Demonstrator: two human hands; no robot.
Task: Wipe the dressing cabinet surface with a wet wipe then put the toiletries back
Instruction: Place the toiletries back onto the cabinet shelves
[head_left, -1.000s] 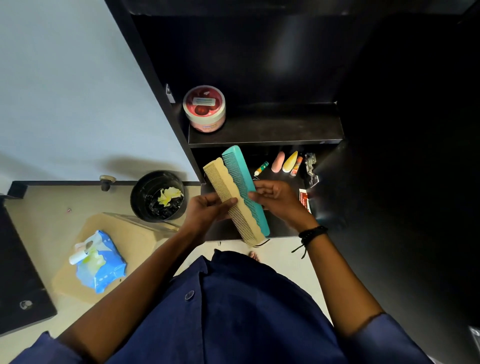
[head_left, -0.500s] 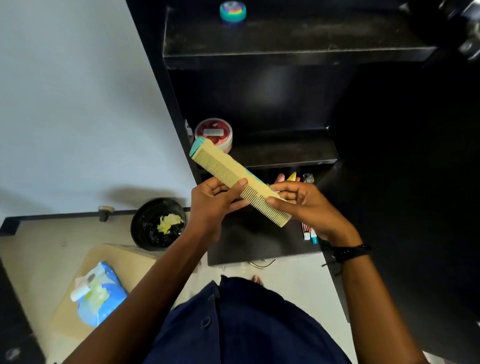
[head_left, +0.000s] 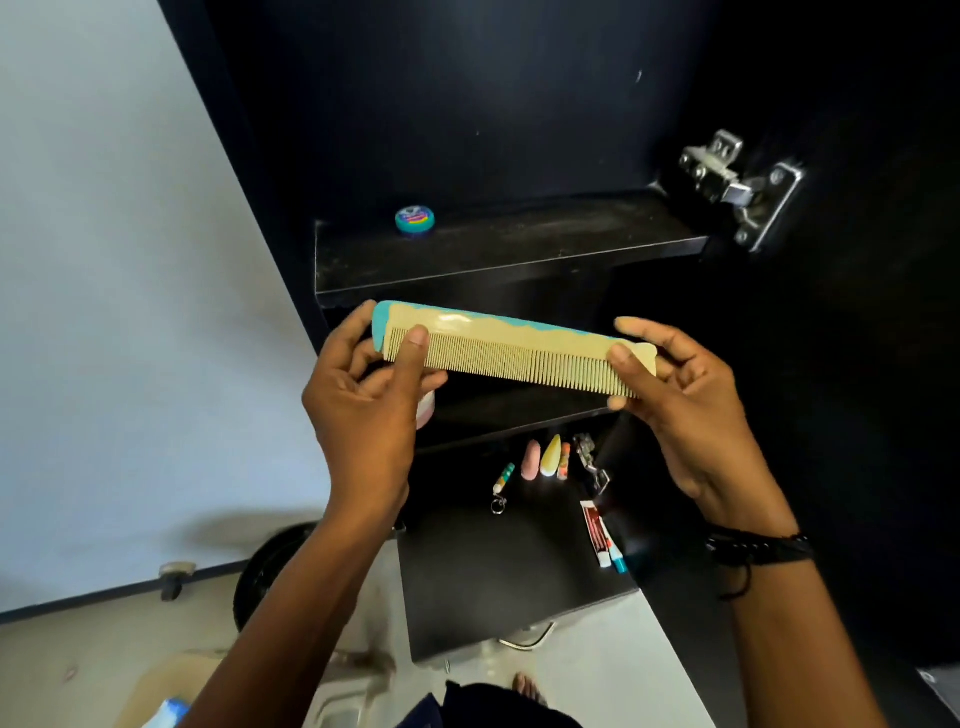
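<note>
I hold the cream comb (head_left: 509, 353), the teal comb (head_left: 381, 319) stacked behind it, level in front of the upper shelf (head_left: 519, 254). My left hand (head_left: 363, 410) pinches one end and my right hand (head_left: 691, 421) the other, fingers (head_left: 413, 353) curled on them. A small tin (head_left: 414, 220) sits on that shelf and clips (head_left: 549, 457) lie on the worktop (head_left: 493, 577), so I judge the wiping done and only the combs left to place.
</note>
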